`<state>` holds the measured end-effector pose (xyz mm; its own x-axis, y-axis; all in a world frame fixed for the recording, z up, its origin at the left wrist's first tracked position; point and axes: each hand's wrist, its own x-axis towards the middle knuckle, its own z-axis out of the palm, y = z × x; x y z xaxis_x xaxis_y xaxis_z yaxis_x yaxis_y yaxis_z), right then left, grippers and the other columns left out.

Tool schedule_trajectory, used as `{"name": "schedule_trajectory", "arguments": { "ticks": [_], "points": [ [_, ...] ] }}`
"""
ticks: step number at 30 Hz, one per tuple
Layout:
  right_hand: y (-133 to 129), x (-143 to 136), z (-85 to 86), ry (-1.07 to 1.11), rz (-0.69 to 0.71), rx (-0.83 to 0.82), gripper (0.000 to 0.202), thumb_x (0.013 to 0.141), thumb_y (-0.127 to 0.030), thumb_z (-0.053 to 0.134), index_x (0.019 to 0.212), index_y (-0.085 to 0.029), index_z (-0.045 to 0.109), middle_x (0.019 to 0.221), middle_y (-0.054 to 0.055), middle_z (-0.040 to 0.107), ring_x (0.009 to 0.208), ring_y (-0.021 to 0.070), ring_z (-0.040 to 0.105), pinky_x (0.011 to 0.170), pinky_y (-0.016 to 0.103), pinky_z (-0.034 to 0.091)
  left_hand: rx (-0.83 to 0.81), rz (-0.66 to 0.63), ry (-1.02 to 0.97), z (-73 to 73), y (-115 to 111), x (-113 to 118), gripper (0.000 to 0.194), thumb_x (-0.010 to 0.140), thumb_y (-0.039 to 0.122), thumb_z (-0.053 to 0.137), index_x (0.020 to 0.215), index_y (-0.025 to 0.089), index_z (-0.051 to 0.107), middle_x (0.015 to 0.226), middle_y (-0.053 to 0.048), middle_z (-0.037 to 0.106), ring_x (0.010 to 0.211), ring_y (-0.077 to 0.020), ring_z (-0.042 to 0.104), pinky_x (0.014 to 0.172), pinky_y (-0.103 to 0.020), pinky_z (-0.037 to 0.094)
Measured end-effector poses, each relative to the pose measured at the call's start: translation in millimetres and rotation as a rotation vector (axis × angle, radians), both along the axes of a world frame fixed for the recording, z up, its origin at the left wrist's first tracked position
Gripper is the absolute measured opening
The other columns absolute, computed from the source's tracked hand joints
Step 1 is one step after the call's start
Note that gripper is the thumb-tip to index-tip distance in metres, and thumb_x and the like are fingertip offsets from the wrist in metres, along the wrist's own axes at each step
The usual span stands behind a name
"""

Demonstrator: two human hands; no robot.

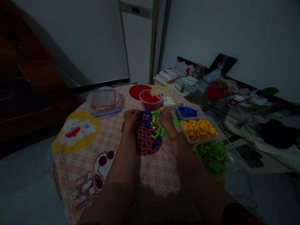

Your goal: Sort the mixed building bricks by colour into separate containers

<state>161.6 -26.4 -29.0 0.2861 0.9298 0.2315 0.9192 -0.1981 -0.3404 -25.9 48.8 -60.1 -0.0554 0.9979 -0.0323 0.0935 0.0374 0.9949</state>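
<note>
Small blue building bricks (147, 122), green building bricks (161, 130) and a few yellow ones (153, 119) lie loosely mixed on the patterned tablecloth. At the left edge of this pile, my left hand (131, 118) is closed, its fingers pressed together beside the blue bricks; what they hold, if anything, is too dark to make out. My right hand (166, 118) is at the pile's right side, fingers closed, with a small yellow brick (161, 108) showing at the fingertips. More green bricks (175, 122) lie just right of that hand.
Clear tubs hold blue bricks (187, 111), yellow bricks (199, 130) and green bricks (213, 157) at the right. Beyond my hands stands a round tub of red bricks (150, 97), beside a white brick heap (168, 103). Stacked lids (104, 101) lie left. A cluttered glass table (201, 100) adjoins.
</note>
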Motion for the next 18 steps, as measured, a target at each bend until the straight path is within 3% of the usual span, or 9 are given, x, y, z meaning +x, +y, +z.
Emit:
{"name": "schedule_trajectory", "arguments": {
  "ticks": [4, 8, 13, 18],
  "points": [
    [-40, 14, 3.2, 0.022, 0.012, 0.328, 0.032, 0.09, -0.018, 0.049, 0.103, -0.015, 0.077, 0.103, 0.013, 0.072, 0.104, 0.0259, 0.063, 0.098, 0.037, 0.047, 0.017, -0.004, -0.019, -3.0, 1, 0, 0.023, 0.073, 0.022, 0.062, 0.087, 0.013, 0.077, 0.071, -0.002, 0.073, 0.062, -0.0128, 0.063, 0.063, -0.023, 0.05],
    [-86, 35, 10.2, -0.002, -0.086, 0.429, 0.03, 0.09, -0.022, 0.048, 0.099, -0.015, 0.076, 0.103, 0.015, 0.07, 0.101, 0.0271, 0.062, 0.095, 0.039, 0.048, 0.022, -0.003, -0.008, -6.4, 5, -1, 0.025, 0.071, 0.023, 0.063, 0.088, 0.013, 0.078, 0.071, -0.003, 0.073, 0.062, -0.0138, 0.064, 0.062, -0.023, 0.05],
    [-130, 52, 11.5, -0.069, -0.285, 0.362, 0.026, 0.088, -0.021, 0.049, 0.094, -0.016, 0.075, 0.096, 0.014, 0.068, 0.099, 0.0282, 0.061, 0.095, 0.042, 0.046, 0.008, 0.017, 0.016, -9.5, 9, 0, 0.025, 0.071, 0.023, 0.062, 0.086, 0.013, 0.079, 0.067, -0.002, 0.071, 0.061, -0.0141, 0.064, 0.06, -0.022, 0.048],
    [-146, 59, 10.4, -0.058, -0.423, 0.228, 0.023, 0.088, -0.023, 0.054, 0.097, -0.014, 0.073, 0.105, 0.018, 0.066, 0.108, 0.0318, 0.06, 0.1, 0.047, 0.043, -0.007, 0.02, -0.023, -5.9, 6, 2, 0.024, 0.071, 0.023, 0.061, 0.086, 0.013, 0.078, 0.065, -0.001, 0.07, 0.059, -0.0137, 0.063, 0.06, -0.023, 0.049]
  ]
}}
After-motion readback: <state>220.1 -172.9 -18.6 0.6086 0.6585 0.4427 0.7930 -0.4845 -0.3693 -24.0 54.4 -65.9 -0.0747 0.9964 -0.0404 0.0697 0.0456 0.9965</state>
